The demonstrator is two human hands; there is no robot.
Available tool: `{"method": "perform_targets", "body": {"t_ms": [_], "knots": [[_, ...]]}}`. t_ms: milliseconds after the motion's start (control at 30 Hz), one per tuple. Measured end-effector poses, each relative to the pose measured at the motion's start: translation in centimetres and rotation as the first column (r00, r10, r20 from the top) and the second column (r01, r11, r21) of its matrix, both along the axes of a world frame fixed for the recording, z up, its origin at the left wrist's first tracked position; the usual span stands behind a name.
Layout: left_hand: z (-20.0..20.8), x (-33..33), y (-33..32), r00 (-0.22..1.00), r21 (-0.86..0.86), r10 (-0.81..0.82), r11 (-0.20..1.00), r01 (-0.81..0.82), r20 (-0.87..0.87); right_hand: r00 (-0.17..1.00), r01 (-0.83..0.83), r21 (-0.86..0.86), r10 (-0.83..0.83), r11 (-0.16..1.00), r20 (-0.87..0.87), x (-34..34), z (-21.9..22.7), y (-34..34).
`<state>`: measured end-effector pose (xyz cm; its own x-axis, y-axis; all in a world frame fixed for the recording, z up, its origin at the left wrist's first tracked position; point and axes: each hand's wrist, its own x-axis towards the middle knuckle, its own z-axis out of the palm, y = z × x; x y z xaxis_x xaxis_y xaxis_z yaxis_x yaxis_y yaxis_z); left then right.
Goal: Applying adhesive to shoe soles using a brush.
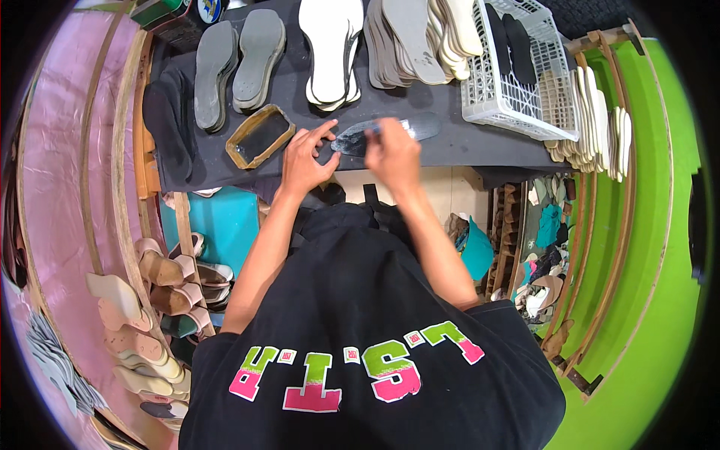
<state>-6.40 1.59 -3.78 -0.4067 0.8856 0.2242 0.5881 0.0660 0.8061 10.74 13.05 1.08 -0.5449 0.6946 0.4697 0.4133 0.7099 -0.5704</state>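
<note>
A dark sole-shaped piece (427,126), glossy and wet-looking on part of its face, lies flat near the table's front edge. At its left tip my left hand (306,159) steadies it, thumb and forefinger on either side of the end. Over its middle is my right hand (395,156), smeared by motion, with the fingers closed. A small bluish bit shows at those fingers, too blurred to name. Just left of my left hand stands a shallow rectangular container (238,152) with a crusted brown rim and a dark inside.
Behind are grey soles (215,71), more grey soles (259,56), a white stack (330,45) and a fanned grey-beige pile (409,41). A white plastic crate (517,124) with black pieces stands right. Black pieces (169,124) lie left. Wooden racks (131,195) flank the table (442,154).
</note>
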Motion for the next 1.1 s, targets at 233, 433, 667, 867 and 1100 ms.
{"method": "perform_targets", "body": {"t_ms": [233,433,667,867,1100], "knots": [[-0.1,0.4,-0.2,0.964,0.018,0.011,1.0,-0.007,-0.267,0.98,0.086,-0.294,-0.134,0.952,-0.144,0.8,-0.7,1.9],[-0.2,0.5,0.0,0.971,0.019,-0.002,1.0,0.007,-0.241,0.911,0.391,-0.118,-0.402,0.913,-0.09,7.8,0.3,7.1],[0.1,0.8,0.2,0.952,0.054,0.031,0.998,-0.015,-0.305,1.0,0.025,-0.023,-0.025,0.999,-0.016,2.2,0.1,-1.1],[-0.1,0.8,0.1,0.951,0.059,0.045,0.998,-0.028,-0.307,0.959,0.191,-0.147,-0.217,0.971,-0.183,5.9,-0.4,5.1],[-0.2,0.8,0.2,0.939,0.092,0.048,0.996,-0.017,-0.341,0.985,0.165,-0.029,-0.166,0.986,-0.035,6.4,-0.7,5.4]]}}
